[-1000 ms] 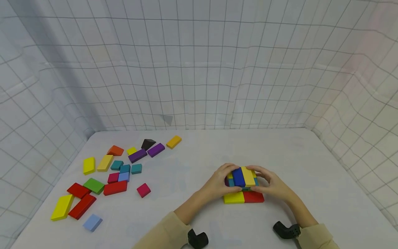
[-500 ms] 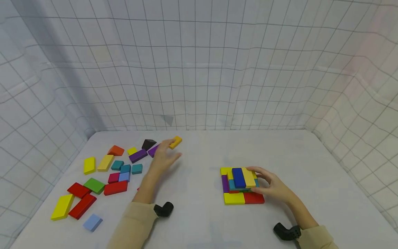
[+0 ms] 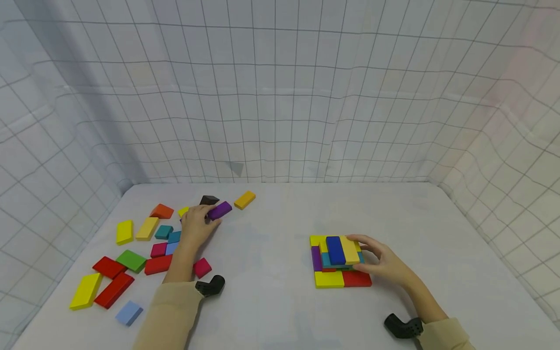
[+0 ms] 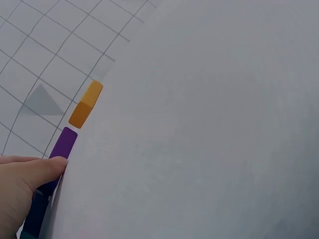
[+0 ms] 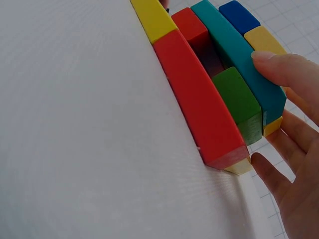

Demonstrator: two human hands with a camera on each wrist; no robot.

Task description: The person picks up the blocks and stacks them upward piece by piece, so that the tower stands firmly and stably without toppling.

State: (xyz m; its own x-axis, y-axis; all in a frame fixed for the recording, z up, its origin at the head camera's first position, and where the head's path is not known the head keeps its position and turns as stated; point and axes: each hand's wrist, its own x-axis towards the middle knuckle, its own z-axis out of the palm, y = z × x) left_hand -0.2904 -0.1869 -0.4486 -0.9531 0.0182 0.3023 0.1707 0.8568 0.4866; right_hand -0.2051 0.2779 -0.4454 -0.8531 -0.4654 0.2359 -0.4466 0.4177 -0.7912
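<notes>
Meanwhile left hand [image 3: 195, 227] touches purple block [image 3: 219, 210] near table edge [image 3: 280, 183].

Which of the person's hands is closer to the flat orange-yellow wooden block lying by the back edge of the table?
Left. The left hand rests on the purple blocks just beside the orange-yellow block; the right hand is far off, touching the stacked coloured blocks.
</notes>
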